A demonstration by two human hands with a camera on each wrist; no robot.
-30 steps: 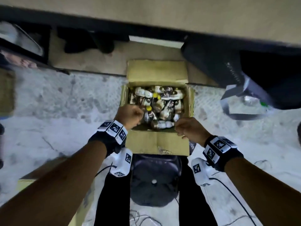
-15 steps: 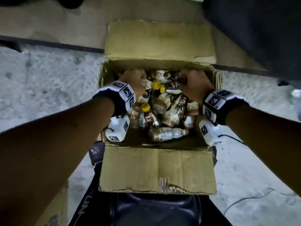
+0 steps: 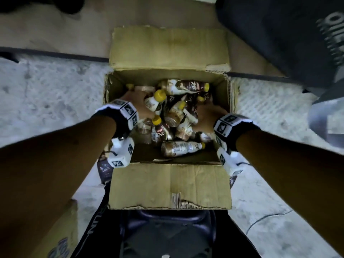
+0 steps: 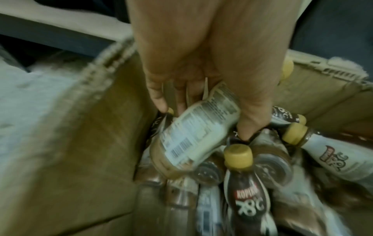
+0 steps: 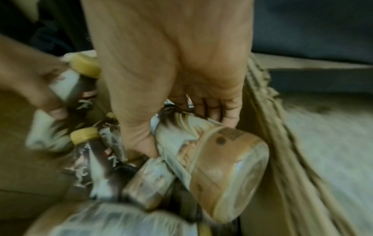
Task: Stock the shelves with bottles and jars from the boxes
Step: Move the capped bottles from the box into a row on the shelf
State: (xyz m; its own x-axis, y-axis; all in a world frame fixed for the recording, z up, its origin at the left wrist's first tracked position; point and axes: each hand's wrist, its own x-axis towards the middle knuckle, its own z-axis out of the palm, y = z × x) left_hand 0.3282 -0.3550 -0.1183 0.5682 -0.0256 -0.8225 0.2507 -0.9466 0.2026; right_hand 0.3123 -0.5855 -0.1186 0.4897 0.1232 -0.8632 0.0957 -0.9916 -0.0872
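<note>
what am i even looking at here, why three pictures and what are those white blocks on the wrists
No machine here: a person is working with bare hands, wearing three cameras. The big picture comes from a camera on the head, looking down. The white blocks are cameras strapped to each wrist; the other two pictures come from them, looking along the hand.

An open cardboard box sits on the floor, holding a jumble of coffee drink bottles with yellow caps. One bottle lies alone on its side at the near end.

Both hands are inside the box. The left hand grips one bottle, its fingers curled round it. The right hand grips another bottle, seen base-first.
</note>
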